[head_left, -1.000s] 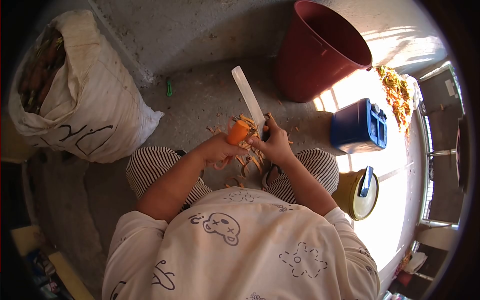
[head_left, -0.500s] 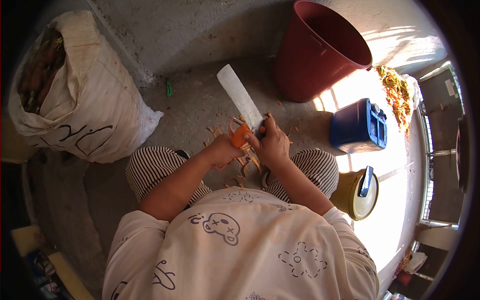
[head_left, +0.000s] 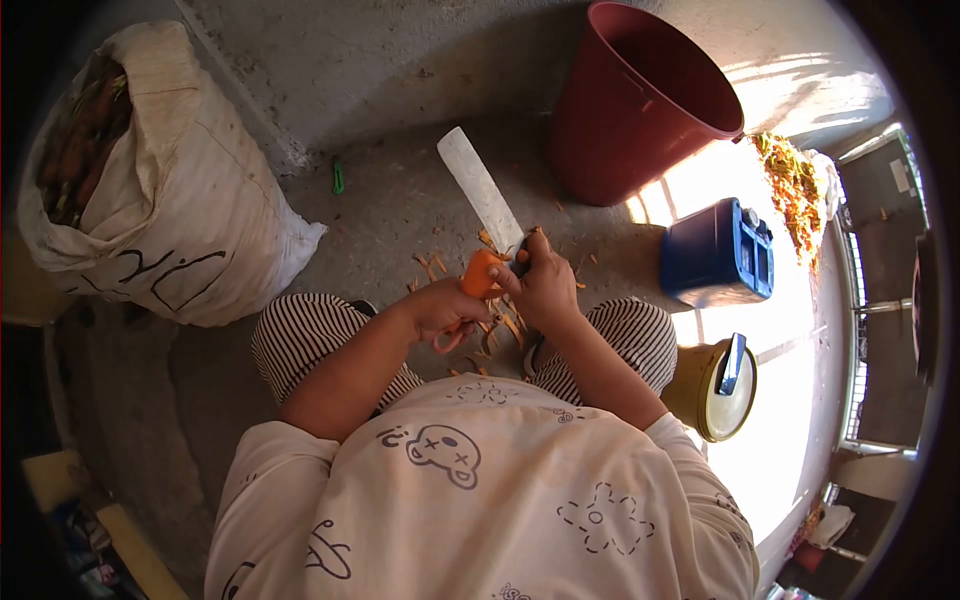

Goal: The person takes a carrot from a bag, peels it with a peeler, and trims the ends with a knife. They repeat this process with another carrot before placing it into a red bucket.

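My left hand [head_left: 445,307] is closed around an orange carrot [head_left: 482,275], and a pinkish loop [head_left: 452,341] shows below its fingers. My right hand [head_left: 543,286] is wrapped round the handle of a large knife, its thumb on the carrot. The knife's broad blade [head_left: 478,190] points up and to the left, with its base beside the carrot's top end. Orange peelings [head_left: 512,322] lie scattered on the floor under and around both hands.
On the left stands a white sack [head_left: 190,190] of unpeeled carrots [head_left: 95,150]. A green object [head_left: 338,177] lies near the wall. To the right are a dark red bin [head_left: 625,120], a blue container [head_left: 700,255], a lidded bucket [head_left: 715,395] with a phone-like object on it, and a peelings heap [head_left: 793,190].
The pinkish loop has moved from above my left hand to below its fingers. The carrot looks more upright, and the knife has shifted very slightly.
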`<action>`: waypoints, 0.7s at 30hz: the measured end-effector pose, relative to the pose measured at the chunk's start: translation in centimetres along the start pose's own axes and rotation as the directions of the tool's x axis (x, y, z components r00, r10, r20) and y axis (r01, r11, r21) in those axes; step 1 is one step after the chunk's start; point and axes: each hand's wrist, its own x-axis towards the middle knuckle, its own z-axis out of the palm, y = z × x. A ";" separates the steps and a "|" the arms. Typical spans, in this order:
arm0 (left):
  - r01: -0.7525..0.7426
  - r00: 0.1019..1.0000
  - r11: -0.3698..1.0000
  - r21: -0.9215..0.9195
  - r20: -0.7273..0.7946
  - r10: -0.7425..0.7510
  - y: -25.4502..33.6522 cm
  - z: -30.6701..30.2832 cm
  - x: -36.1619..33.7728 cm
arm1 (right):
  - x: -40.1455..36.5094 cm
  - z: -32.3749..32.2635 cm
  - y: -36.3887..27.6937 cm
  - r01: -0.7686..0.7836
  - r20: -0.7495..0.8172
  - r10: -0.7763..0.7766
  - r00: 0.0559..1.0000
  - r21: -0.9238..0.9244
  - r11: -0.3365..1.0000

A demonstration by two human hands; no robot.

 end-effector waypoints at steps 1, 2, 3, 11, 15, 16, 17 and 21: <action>0.008 1.000 1.000 0.004 0.007 -0.008 0.0 0.0 0.0 | 0.0 0.1 -0.1 -0.009 -0.006 0.009 1.000 -0.026 1.000; -0.004 1.000 1.000 -0.001 -0.007 0.004 0.0 0.1 0.1 | 0.0 0.2 -0.3 -0.020 -0.013 0.019 1.000 -0.051 0.999; -0.016 1.000 1.000 -0.006 -0.019 0.016 0.0 0.3 0.1 | -0.1 0.2 -0.4 -0.032 -0.021 0.031 0.999 -0.076 0.997; 0.079 0.952 0.994 0.080 -0.300 -0.052 0.6 -0.3 1.9 | -1.0 1.8 1.5 -0.534 0.361 0.403 0.841 0.676 0.508; -0.146 0.890 0.928 0.344 -0.365 0.275 8.4 -0.4 6.1 | -1.9 0.7 4.1 -0.620 0.383 0.555 0.739 0.710 0.335; -0.264 0.842 0.913 0.311 -0.388 0.376 13.0 1.4 6.8 | -2.0 0.2 4.0 -0.631 0.394 0.574 0.718 0.716 0.299; -0.255 0.950 0.939 0.233 -0.122 0.288 18.9 1.7 7.6 | -2.1 -0.3 3.8 -0.641 0.404 0.593 0.697 0.721 0.262; -0.576 0.761 0.719 0.388 -0.066 0.645 30.1 9.6 4.0 | -2.2 -2.7 3.3 -0.644 0.408 0.541 0.735 0.669 0.371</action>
